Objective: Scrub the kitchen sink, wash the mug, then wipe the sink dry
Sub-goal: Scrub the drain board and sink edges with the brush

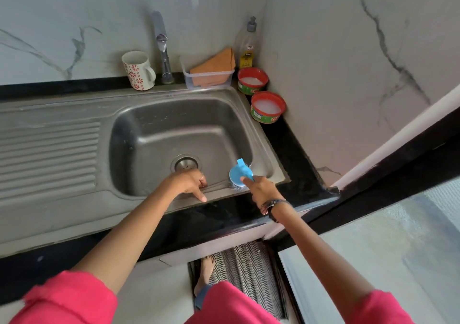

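A steel sink (189,109) with a drain (186,163) fills the middle of the view. My right hand (260,189) grips a blue round scrub brush (240,174) at the basin's near right corner, bristles against the steel. My left hand (190,183) rests on the near rim, fingers curled over the edge into the basin and the thumb pointing toward me. A white mug (137,70) with red flowers stands upright on the back ledge, left of the tap (163,47).
A clear tray holding an orange cloth (216,68) sits behind the sink, with a soap bottle (246,47) beside it. Two red tubs of white paste (252,80) (268,107) stand on the black counter at right. The ribbed drainboard (49,154) lies left.
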Motion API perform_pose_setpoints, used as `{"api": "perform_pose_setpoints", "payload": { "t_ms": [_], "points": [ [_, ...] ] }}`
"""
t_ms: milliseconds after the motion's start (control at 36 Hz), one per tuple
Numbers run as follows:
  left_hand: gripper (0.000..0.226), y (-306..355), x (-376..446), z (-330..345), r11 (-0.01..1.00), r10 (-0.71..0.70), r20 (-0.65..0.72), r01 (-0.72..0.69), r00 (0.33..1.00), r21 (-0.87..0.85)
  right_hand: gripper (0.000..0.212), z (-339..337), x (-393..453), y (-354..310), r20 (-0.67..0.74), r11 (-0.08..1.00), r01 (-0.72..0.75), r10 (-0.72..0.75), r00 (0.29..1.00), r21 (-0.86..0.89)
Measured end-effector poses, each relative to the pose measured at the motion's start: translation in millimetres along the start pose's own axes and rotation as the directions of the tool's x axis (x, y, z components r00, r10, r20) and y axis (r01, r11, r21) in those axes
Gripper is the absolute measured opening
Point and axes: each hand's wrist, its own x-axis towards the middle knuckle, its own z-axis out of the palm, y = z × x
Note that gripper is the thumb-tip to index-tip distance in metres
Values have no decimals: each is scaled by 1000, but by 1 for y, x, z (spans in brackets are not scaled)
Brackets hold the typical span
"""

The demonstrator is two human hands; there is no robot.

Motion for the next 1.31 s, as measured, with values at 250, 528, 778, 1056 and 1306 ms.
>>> {"api": "perform_pose_setpoints", "payload": {
  "t_ms": [250, 528, 778, 1056, 1306],
  "points": [
    [44, -38, -81, 62, 995, -97, -667, 55, 739, -83, 33, -28, 10, -17, 136, 961, -206, 183, 974, 182],
    [52, -99, -105, 73, 957, -291, -671, 213, 682, -199, 40, 15, 3, -68, 345, 976, -170, 114, 932, 137],
    [61, -113, -114, 98, 887, -408, -585, 457, 701, -71, 34, -11, 25, -39, 28, 984, -76, 82, 996, -161],
    [61, -107, -114, 87, 890, -410, -516, 453, 752, -47, 42, 84, -7, -106, 310, 991, 121, -135, 941, 63],
    [65, -105, -118, 84, 896, -374, -547, 445, 749, -4, 28, -13, 24, -17, 24, 962, -109, 106, 994, 250]
  ]
}}
